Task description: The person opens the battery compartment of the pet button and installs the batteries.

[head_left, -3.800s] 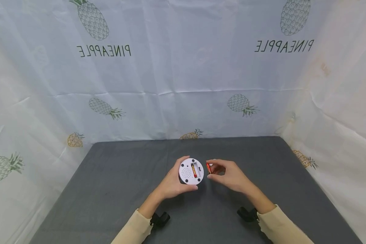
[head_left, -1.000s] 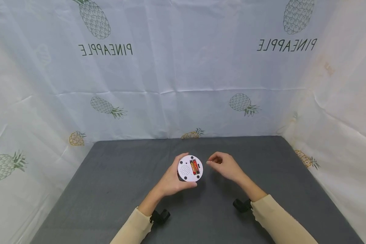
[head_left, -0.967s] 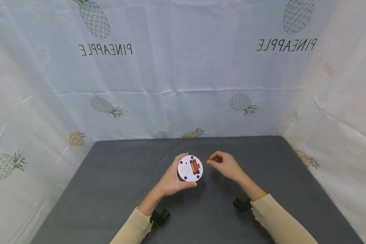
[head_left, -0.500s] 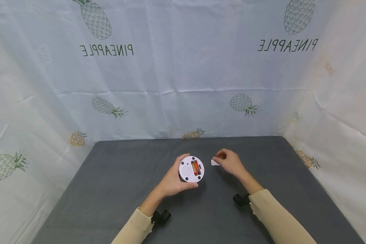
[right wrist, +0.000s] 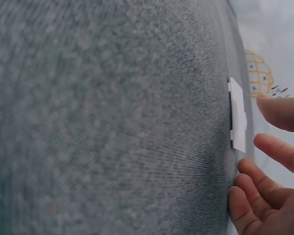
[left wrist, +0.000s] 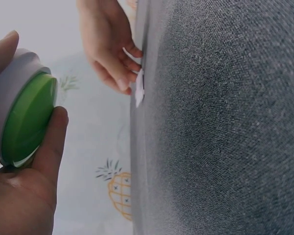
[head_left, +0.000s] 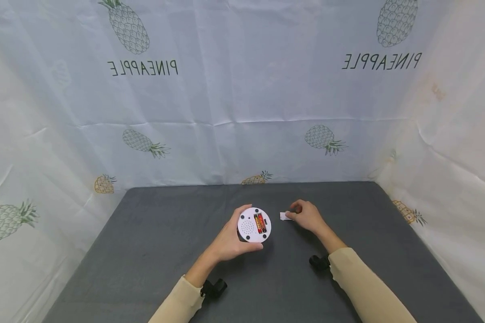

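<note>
My left hand [head_left: 228, 240] grips a round buzzer button [head_left: 247, 227] by its rim, off the table. Its white underside, with speaker holes and dark feet, faces up toward the head camera. Two red batteries [head_left: 260, 223] lie side by side in its uncovered compartment. In the left wrist view its green dome [left wrist: 30, 117] shows. To the right, a small white battery cover [right wrist: 238, 115] lies on the table. My right hand [head_left: 309, 218] is just beside it, and in the right wrist view the thumb and forefinger stand apart around its near end without pinching it.
A dark grey cloth covers the table [head_left: 165, 251]. White curtains [head_left: 242, 89] with pineapple prints hang behind and at both sides. Each wrist carries a black camera mount [head_left: 214, 288].
A second battery, earlier in my right hand, is now in the compartment. My right hand has moved right and down to the white cover. The left hand keeps its hold almost unmoved.
</note>
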Motion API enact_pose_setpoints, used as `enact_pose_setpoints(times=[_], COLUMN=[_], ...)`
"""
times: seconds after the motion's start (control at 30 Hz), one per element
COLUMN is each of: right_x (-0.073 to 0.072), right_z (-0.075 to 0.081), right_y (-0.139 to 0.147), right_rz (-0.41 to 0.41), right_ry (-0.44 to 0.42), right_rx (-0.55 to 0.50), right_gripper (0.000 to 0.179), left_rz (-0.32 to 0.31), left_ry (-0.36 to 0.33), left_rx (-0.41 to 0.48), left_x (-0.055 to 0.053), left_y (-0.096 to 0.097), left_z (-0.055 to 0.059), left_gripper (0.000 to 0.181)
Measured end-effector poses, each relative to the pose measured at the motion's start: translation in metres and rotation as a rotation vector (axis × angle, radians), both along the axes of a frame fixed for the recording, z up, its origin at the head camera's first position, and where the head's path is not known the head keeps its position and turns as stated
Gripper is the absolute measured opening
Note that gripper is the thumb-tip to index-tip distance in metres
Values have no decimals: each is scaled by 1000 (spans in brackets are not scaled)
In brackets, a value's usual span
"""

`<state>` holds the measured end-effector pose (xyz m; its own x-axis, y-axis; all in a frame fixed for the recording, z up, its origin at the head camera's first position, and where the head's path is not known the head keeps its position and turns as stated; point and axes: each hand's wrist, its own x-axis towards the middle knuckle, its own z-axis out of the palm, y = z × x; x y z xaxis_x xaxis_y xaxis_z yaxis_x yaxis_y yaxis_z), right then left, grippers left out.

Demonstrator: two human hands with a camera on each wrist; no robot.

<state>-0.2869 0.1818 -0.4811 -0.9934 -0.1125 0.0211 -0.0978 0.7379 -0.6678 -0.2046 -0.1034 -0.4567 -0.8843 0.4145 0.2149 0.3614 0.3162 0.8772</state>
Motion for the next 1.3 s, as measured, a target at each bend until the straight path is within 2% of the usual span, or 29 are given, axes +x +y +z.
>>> enact_pose_setpoints(times=[0.2,0.37,0.9,1.3], right_x=[-2,-1,5,16], right_z=[-3,-3,-2,-6], right_y=[0,0,2,0], right_rz=[36,67,129,78], right_ry=[53,66,13,52], right_rx=[38,35,-29,-131], right_gripper=[33,29,25,20], left_rz=[3,5,0,2], left_ry=[-3,0,-6,-11], left_rx=[-1,-4,-9,-6], left_x=[0,-1,2,1], left_y=[1,1,0,0], left_z=[0,-1,1,2], left_gripper=[102,102,102,103])
